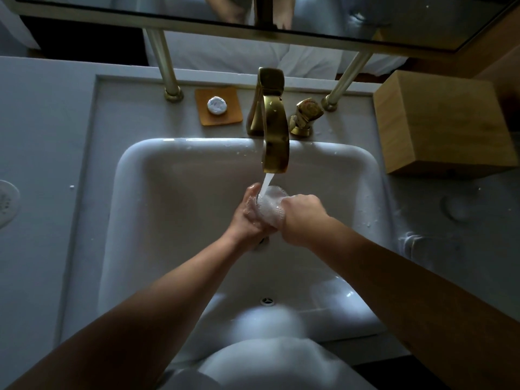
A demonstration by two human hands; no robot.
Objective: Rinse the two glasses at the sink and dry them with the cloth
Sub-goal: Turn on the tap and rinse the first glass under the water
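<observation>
A clear glass (270, 205) is held under the running water from the brass faucet (274, 136), above the middle of the white sink (174, 175). My left hand (249, 216) wraps its left side and bottom. My right hand (299, 216) grips its right side, fingers curled over it. Water foams white inside the glass. A second clear glass (425, 246) lies faintly visible on the wet counter at the right. No cloth shows in view.
A brass tap handle (306, 115) stands right of the faucet. A tan coaster with a small round wrapped soap (217, 106) sits behind the sink. A wooden box (441, 122) stands at the back right. A round dish (7, 202) is at the left edge.
</observation>
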